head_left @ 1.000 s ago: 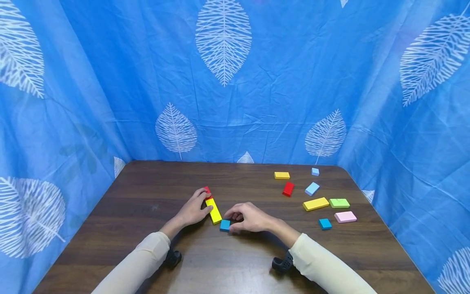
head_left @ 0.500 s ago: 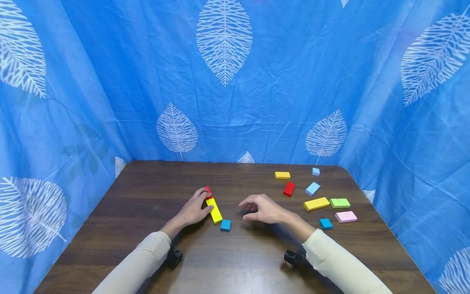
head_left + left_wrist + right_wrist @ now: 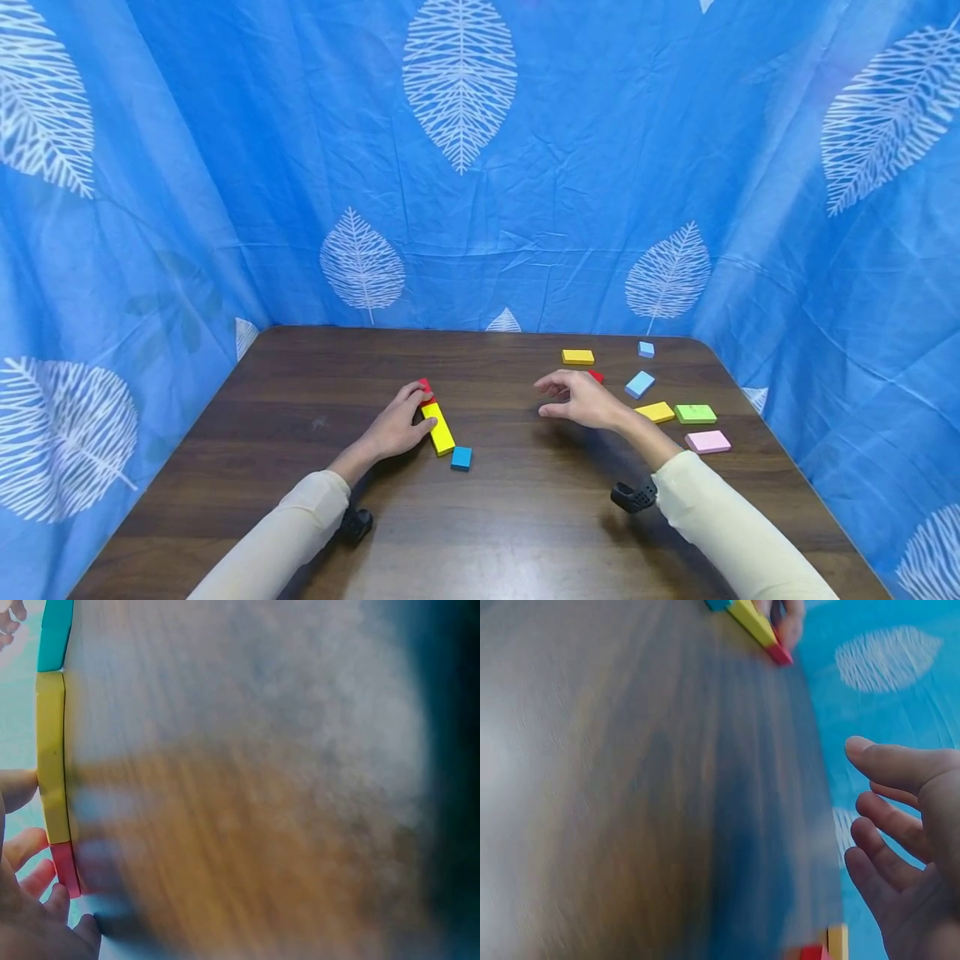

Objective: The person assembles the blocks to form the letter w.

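Observation:
My left hand (image 3: 401, 425) rests at a row of flat blocks in the head view. In the left wrist view its thumb touches the yellow block (image 3: 52, 750), and its fingertips lie against the red block (image 3: 64, 866). A blue block (image 3: 461, 458) sits at the near end of the yellow one. My right hand (image 3: 581, 398) holds nothing and hovers over the table, its fingers loosely bent and thumb apart. Just beyond it, another red block (image 3: 596, 377) is partly covered by the hand.
Around the right hand lie orange-yellow blocks, one far (image 3: 577, 357) and one (image 3: 656, 412) partly behind the wrist. Light blue blocks (image 3: 640, 384), a green block (image 3: 695, 414) and a pink block (image 3: 707, 442) are farther right. A patterned blue curtain (image 3: 525, 208) borders the table.
My right hand has left the blue block at the row and moved right and away toward the far blocks. Its forearm now hides the right-hand blue block. The left hand stays in place.

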Motion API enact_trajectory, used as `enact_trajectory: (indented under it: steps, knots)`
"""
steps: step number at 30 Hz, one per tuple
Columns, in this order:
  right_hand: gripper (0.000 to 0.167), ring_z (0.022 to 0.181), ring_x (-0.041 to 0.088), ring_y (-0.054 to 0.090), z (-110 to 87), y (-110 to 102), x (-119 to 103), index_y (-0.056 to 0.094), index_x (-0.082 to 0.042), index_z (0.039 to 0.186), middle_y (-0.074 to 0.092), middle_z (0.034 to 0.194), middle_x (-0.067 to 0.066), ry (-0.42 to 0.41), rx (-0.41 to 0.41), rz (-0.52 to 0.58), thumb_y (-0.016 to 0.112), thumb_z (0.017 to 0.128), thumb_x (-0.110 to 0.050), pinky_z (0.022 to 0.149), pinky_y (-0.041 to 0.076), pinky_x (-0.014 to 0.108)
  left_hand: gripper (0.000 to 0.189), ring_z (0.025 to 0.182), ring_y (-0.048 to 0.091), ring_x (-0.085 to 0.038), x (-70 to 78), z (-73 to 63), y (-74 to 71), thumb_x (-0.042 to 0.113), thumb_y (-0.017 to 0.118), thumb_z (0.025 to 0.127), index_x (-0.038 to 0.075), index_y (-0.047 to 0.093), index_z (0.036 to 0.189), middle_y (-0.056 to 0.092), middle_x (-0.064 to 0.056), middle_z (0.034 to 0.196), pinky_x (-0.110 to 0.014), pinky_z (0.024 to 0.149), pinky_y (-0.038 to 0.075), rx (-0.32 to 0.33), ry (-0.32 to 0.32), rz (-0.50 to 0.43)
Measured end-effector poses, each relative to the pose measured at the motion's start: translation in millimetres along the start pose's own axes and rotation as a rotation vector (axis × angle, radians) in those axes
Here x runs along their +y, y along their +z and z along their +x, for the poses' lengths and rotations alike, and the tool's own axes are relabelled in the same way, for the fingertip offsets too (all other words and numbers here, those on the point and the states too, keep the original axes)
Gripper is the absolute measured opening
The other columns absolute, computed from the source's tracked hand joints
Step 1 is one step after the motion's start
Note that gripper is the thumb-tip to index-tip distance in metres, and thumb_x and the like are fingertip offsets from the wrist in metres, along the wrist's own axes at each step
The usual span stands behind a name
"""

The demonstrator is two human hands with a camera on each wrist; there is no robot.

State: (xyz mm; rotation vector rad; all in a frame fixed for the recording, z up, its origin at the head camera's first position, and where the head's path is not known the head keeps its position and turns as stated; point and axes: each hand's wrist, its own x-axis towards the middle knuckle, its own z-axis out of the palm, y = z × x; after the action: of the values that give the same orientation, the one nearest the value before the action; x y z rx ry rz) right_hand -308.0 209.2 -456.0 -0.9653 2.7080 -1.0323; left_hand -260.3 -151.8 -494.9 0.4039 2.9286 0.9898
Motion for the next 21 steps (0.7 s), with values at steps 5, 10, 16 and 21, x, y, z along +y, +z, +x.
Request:
enact_trajectory:
  steps: [5,10,16,21]
  knots:
    - [0.047,0.115,0.038,0.063,-5.3,-16.8,18.2,0.065,0.003,0.133,0.066,0.128,0.019,0.084,0.050,-0.036,0.079,0.094,-0.018,0.097,0.053,0.055,0.051,0.142,0.042,-0.040,0.8,0.0,0.0,0.018,0.071,0.100,-0.002,0.054,0.143,0.034,-0.021,0.160,-0.054,0.114,0.037,0.001,0.002,-0.003]
    - [0.052,0.114,0.041,0.061,-8.8,-30.8,39.8,0.062,0.004,0.136,0.064,0.128,0.025,0.155,0.094,-0.078,0.081,0.092,-0.017,0.094,0.053,0.057,0.051,0.141,0.043,-0.040,1.1,0.5,0.1,0.018,0.071,0.099,-0.002,0.054,0.143,0.035,-0.021,0.159,-0.054,0.114,0.037,0.003,0.004,0.002]
    - [0.062,0.117,0.045,0.060,-15.2,-42.6,62.7,0.058,0.006,0.139,0.060,0.131,0.028,0.254,0.126,-0.093,0.083,0.090,-0.022,0.097,0.051,0.059,0.050,0.141,0.043,-0.041,0.1,1.1,1.4,0.018,0.071,0.099,-0.001,0.054,0.143,0.035,-0.022,0.159,-0.055,0.113,0.038,0.004,0.009,0.005]
    - [0.072,0.125,0.047,0.053,-16.0,-46.2,76.6,0.053,0.006,0.145,0.054,0.140,0.030,0.336,0.083,-0.113,0.084,0.089,-0.026,0.102,0.045,0.064,0.051,0.140,0.044,-0.041,-1.0,0.4,1.2,0.019,0.071,0.099,-0.001,0.054,0.143,0.035,-0.022,0.159,-0.055,0.113,0.039,0.004,0.006,0.000]
